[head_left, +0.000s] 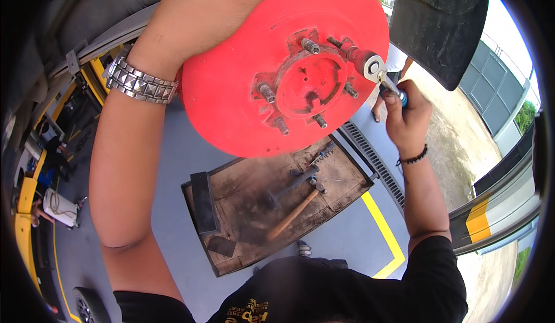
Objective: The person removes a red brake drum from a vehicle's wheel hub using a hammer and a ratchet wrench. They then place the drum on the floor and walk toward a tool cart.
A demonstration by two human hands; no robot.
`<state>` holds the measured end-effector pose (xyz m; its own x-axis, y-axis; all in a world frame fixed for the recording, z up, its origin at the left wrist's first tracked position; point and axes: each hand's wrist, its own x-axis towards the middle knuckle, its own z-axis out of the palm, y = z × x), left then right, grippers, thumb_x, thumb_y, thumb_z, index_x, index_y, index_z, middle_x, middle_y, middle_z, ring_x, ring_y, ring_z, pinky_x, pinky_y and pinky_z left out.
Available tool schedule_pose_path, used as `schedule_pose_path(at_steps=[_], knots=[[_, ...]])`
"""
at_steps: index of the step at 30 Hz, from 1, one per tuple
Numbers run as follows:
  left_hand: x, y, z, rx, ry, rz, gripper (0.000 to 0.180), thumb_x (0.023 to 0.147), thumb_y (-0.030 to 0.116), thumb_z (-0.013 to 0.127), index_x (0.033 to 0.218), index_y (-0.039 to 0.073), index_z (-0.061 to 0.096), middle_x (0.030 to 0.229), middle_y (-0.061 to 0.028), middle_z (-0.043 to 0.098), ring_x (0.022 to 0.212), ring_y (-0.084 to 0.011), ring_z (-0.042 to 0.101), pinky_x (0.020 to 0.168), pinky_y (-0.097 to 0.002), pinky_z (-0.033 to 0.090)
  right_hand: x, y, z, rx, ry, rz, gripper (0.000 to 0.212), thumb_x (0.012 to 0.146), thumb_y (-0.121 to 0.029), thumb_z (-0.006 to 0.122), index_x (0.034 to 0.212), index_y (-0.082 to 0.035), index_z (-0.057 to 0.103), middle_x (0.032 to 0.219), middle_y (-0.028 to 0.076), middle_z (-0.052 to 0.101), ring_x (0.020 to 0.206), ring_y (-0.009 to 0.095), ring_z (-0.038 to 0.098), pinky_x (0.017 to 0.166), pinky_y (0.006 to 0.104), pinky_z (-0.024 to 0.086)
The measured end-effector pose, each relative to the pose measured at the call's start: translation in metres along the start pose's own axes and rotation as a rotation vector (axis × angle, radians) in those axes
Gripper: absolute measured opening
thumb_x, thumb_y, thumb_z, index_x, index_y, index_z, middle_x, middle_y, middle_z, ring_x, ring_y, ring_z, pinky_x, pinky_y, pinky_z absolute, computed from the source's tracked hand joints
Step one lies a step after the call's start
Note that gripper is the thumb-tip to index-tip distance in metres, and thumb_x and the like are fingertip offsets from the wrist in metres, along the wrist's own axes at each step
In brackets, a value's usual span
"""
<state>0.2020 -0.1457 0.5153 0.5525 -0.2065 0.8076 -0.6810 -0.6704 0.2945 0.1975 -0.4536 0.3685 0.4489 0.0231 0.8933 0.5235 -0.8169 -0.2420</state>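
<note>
A bright red brake drum (pixel 231 103) fills the upper middle, with several threaded studs (pixel 266 93) around its central opening. My left hand (pixel 225 5), with a metal watch at the wrist, lies against the drum's upper left. Its thumb shows at the top edge, while the other fingers are mostly out of the picture. On the right, my right hand (pixel 409 112) is closed round the blue handle of a ratchet wrench (pixel 376 69). The ratchet's head, with a socket (pixel 359 59) on it, sits at the drum's right-hand studs.
Below the drum stands a brown, dark-rimmed tray (pixel 231 178) bearing a wooden-handled hammer (pixel 298 212), a black hammer-like tool (pixel 289 188) and other hand tools. A black mud flap (pixel 442 28) hangs upper right. Another person's legs (pixel 396 63) show beyond the drum. A tyre (pixel 87 305) lies lower left.
</note>
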Motion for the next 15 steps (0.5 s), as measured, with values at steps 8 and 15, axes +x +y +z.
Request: schedule_pose_path(at_steps=[8, 15], knots=[[0.002, 0.005, -0.006, -0.020, -0.012, -0.040, 0.062, 0.092, 0.041, 0.067, 0.124, -0.011, 0.057, 0.109, -0.0262, 0.069, 0.103, -0.0320, 0.068, 0.090, -0.0373, 0.053, -0.043, -0.029, 0.018, 0.304, -0.161, 0.235, 0.037, 0.100, -0.036, 0.058, 0.094, 0.000, 0.062, 0.067, 0.010, 0.059, 0.064, 0.018, 0.060, 0.062, 0.0292, 0.046], [-0.013, 0.036, -0.009, -0.096, -0.071, -0.013, 0.058, 0.092, 0.040, 0.068, 0.122, -0.010, 0.059, 0.107, -0.0245, 0.070, 0.100, -0.0300, 0.069, 0.089, -0.0369, 0.053, 0.192, -0.029, -0.124, -0.673, -0.180, -1.272, 0.061, 0.075, -0.059, 0.074, 0.102, -0.005, 0.061, 0.090, 0.013, 0.061, 0.079, 0.036, 0.061, 0.063, 0.0402, 0.046]])
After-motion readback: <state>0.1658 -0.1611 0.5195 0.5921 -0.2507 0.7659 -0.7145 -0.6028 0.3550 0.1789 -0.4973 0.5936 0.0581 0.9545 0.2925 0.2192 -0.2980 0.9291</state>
